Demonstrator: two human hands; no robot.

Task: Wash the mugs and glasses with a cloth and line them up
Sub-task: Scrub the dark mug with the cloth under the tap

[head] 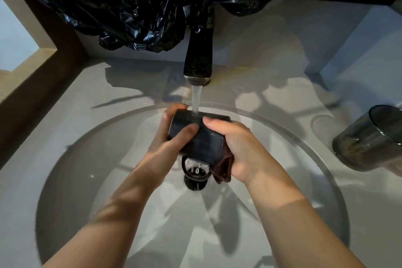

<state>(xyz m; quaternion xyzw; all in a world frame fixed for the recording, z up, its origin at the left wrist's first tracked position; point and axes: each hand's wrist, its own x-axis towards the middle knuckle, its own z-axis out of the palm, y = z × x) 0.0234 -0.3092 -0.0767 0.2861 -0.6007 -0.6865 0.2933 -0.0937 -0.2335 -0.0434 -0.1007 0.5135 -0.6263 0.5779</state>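
A dark mug or glass (201, 139) lies on its side under the running water from the black tap (198, 65), above the middle of the round sink (71, 159). My left hand (171, 135) grips its left end, thumb over the front. My right hand (235, 148) wraps round its right part and also holds a brown cloth (224, 167) bunched under the palm. A second, smoky grey glass (369, 139) stands on the counter at the right.
The sink's dark drain (195, 175) sits right below the held vessel. A crumpled black plastic sheet (152, 2) hangs over the wall behind the tap. A brown wall edge (37, 72) borders the grey counter on the left.
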